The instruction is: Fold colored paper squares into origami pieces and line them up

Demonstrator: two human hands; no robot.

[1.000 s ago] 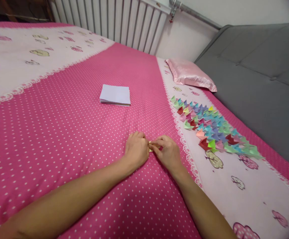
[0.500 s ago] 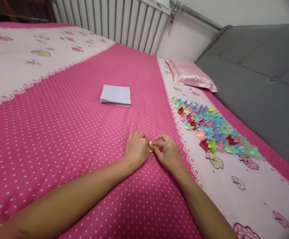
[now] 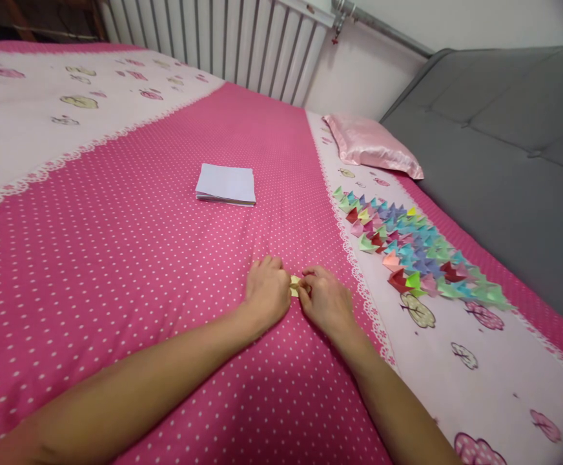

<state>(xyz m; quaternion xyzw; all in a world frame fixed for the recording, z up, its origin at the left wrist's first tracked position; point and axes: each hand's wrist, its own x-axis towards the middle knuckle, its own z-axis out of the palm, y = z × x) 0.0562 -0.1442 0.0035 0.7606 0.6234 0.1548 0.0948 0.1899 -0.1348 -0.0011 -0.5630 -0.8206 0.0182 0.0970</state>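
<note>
A small piece of folded yellow paper (image 3: 294, 285) lies low over the pink dotted bedspread, between my two hands. My left hand (image 3: 268, 289) is curled closed on its left edge, and the fingertips there are mostly hidden behind the knuckles. At the paper's right side, the thumb and fingers of my right hand (image 3: 326, 298) pinch it. Only the middle strip of the paper shows. To the right stand rows of small folded paper boats (image 3: 417, 252) in many colours.
A stack of white paper (image 3: 226, 184) lies on the bedspread (image 3: 131, 258) beyond my hands. A pink satin pillow (image 3: 371, 145) rests by the grey padded headboard (image 3: 499, 129). At the far side is a white radiator (image 3: 223, 45).
My right hand's fingers have shifted slightly right and curled in along the paper, so more of the yellow shows between the hands. My left hand has barely moved.
</note>
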